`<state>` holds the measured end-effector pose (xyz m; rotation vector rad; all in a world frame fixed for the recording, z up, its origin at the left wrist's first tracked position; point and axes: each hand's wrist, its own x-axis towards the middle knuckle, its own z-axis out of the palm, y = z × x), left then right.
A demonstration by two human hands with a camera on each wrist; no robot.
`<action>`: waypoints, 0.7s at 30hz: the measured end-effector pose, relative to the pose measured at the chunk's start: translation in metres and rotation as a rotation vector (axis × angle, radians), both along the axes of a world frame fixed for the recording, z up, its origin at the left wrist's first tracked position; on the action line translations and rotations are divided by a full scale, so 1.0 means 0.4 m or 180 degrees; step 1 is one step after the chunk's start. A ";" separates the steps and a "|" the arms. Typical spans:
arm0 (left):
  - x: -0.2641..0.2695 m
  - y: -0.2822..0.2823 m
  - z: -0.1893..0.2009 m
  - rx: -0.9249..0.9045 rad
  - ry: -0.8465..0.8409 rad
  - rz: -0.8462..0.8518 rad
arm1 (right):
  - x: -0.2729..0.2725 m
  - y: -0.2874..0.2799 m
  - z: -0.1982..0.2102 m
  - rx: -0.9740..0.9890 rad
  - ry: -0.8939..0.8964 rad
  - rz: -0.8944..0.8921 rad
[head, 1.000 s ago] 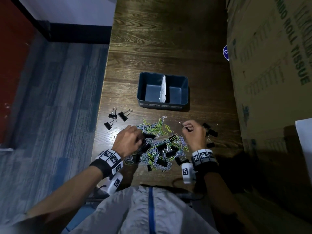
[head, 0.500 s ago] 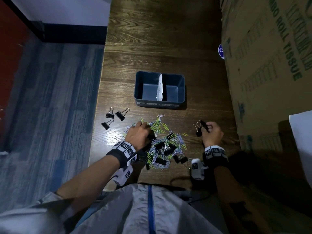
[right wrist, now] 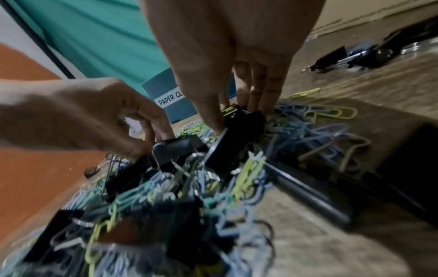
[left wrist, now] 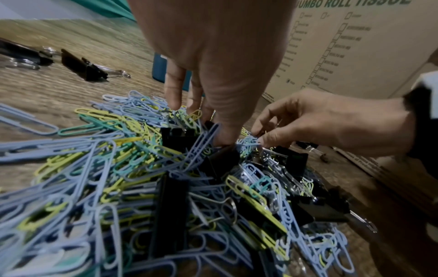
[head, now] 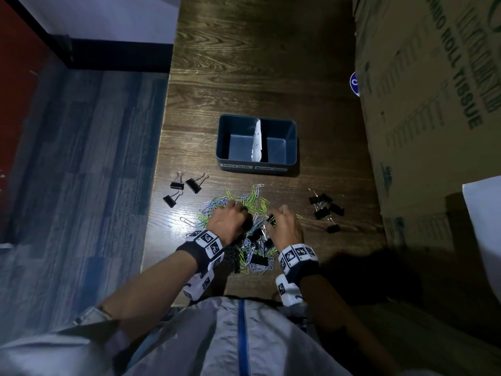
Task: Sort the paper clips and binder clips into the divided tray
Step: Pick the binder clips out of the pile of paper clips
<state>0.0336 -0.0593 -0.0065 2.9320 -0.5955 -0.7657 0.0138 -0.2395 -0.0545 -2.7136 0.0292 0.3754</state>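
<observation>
A dark blue divided tray [head: 221, 142] with a white divider stands in the middle of the table, both compartments bare. In front of it lies a tangled pile of coloured paper clips [head: 252, 199] mixed with black binder clips [head: 259, 260]. Both hands are in this pile. My left hand [head: 242, 213] pinches a black binder clip [right wrist: 176, 150] between thumb and fingers. My right hand [head: 271, 218] grips another black binder clip [right wrist: 246, 118] near the pile's top. Three binder clips [head: 192, 185] lie apart at the left, and several more [head: 326, 208] at the right.
A large cardboard box [head: 433, 104] printed with "ROLL TISSUE" walls off the table's right side. The table's left edge [head: 160, 158] drops to a blue-grey floor. A white sheet [head: 485, 213] shows at the far right. The tray's front label [right wrist: 170, 99] reads "PAPER CL".
My right hand let go of a binder clip at the right-hand group and came back left into the pile. My left hand stayed in the pile, shifting slightly.
</observation>
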 end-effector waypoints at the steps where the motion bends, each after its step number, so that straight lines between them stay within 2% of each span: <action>1: -0.002 -0.001 -0.005 0.0017 -0.0020 0.0009 | 0.004 0.003 0.007 0.0083 -0.0041 -0.0012; 6: -0.020 0.027 -0.026 -0.0171 -0.0259 -0.0050 | 0.026 0.005 0.043 0.0562 -0.0100 -0.0576; 9: -0.027 0.038 -0.040 -0.0317 -0.0126 0.0080 | 0.032 0.001 0.067 0.0863 -0.0126 -0.0867; 15: -0.016 0.011 -0.032 -0.0268 -0.0260 -0.0065 | 0.043 -0.006 0.124 0.1595 -0.0210 -0.1067; 21: -0.021 0.019 -0.024 -0.0624 -0.0261 0.0273 | 0.034 -0.031 0.152 0.2005 0.0055 -0.1292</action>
